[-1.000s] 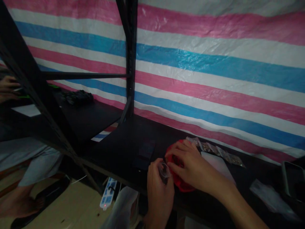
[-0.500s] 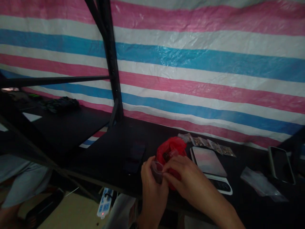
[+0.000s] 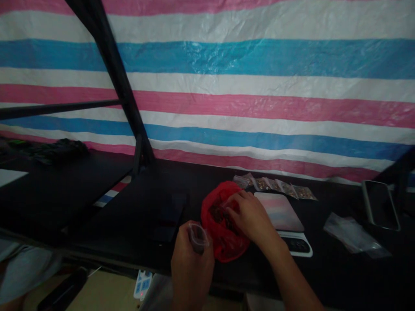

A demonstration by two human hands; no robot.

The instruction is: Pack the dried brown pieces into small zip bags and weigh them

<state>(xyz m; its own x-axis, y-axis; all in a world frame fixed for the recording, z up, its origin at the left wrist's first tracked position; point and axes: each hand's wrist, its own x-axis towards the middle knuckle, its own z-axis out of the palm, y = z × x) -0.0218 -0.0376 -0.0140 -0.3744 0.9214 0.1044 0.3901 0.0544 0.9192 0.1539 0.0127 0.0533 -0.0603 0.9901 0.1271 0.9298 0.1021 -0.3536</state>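
My left hand (image 3: pixel 193 261) is closed round a small clear plastic bag (image 3: pixel 198 235), its mouth gaping upward. Just right of it a red plastic bag (image 3: pixel 228 250) stands open on the black table, with small dark pieces (image 3: pixel 218 212) inside, too dim to name. Over the mouth of the red bag, my right hand (image 3: pixel 251 216) reaches in with thumb and fingers drawn together. Something clear shows at those fingertips, but I cannot make out what it is. A white digital scale (image 3: pixel 280 211) lies right beside the right hand.
Behind the scale lies a row of several small filled clear bags (image 3: pixel 275 185). Flat clear bags (image 3: pixel 355 235) and a phone (image 3: pixel 381 205) rest to the right. A dark flat object (image 3: pixel 168 222) lies left. A black metal post (image 3: pixel 119 82) rises at the left, before a striped sheet (image 3: pixel 259 103).
My hands have moved apart: the right went from the small clear bag into the red bag, the left shifted left with the small bag. The camera view has tilted and turned slightly.
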